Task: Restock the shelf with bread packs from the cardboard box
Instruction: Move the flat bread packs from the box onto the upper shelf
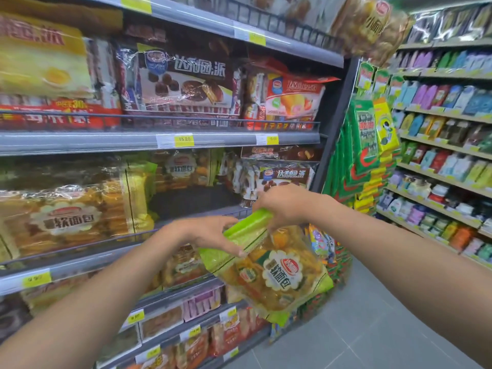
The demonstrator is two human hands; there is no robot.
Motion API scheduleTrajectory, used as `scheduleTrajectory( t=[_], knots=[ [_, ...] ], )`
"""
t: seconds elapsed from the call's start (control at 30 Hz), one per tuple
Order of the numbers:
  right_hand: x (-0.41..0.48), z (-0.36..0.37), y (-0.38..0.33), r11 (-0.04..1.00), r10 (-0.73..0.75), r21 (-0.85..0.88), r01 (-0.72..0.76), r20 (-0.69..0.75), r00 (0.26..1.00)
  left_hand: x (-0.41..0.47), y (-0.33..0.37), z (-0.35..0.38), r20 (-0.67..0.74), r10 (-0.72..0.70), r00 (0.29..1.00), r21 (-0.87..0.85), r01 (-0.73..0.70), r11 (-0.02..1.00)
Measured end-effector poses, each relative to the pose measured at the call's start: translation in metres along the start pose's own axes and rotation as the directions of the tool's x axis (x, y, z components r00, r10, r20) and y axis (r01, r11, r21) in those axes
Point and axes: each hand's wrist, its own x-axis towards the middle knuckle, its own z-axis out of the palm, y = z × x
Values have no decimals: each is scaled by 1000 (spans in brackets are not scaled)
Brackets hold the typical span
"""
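A bread pack (277, 275) with a green top edge and a white flower-shaped label hangs in the air in front of the shelving. My left hand (205, 234) pinches its green edge from the left. My right hand (286, 203) grips the same edge from above on the right. The shelf (80, 265) behind holds matching bread packs (66, 219) on its left part, with a dark empty gap (194, 201) right behind my hands. The cardboard box is not in view.
Chocolate pie packs (183, 81) fill the shelf above, and more (282, 177) stand right of the gap. Lower shelves (186, 310) carry other snack packs. Green hanging bags (364, 145) mark the shelf end. An aisle of grey floor (359, 328) runs right, with another stocked rack (447, 145).
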Motion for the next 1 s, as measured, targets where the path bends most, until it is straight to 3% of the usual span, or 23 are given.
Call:
scheduleTrajectory(
  t=[0.07,0.23,0.33,0.5,0.67,0.9,1.0],
  knots=[
    [4,-2,-4,999,-25,-30,24,-16,1000,9,-8,18,55,66,996,-81,-61,995],
    [6,-2,-13,998,-59,-32,58,-53,997,11,-31,39,-127,33,991,-317,-72,946],
    [8,-1,-14,999,-43,-13,41,-103,994,9,-34,45,-233,14,972,-359,-99,928],
    [13,2,-10,996,-53,58,73,-289,956,5,-41,60,-361,-72,930,-474,-116,873],
    [2,10,8,957,102,289,20,-400,911,-2,-54,69,-418,-223,881,-661,-126,740],
    [-14,69,18,855,374,476,-204,-296,879,-17,-72,62,-481,-319,816,-773,-223,594],
    [-18,99,13,781,515,526,-336,-238,824,-25,-84,57,-497,-353,793,-793,-251,555]
  ],
)
